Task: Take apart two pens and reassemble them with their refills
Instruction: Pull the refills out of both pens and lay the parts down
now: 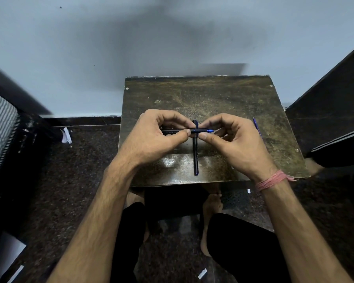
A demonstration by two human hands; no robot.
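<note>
A dark pen (193, 131) is held level above the worn brown table (213, 94), its blue tip pointing right. My left hand (153, 137) pinches its barrel with thumb and fingers. My right hand (237, 139) pinches the blue front section near the tip. Below them a second dark pen (196, 158) lies on the table, pointing toward me and crossing under the held pen. A thin blue part (257, 127), perhaps a refill or cap, lies at the table's right side.
The small table stands against a pale wall. Dark furniture (331, 99) rises at the right and a striped mattress edge (0, 127) at the left. Paper scraps (66, 135) lie on the dark speckled floor. My knees and bare feet sit under the table's near edge.
</note>
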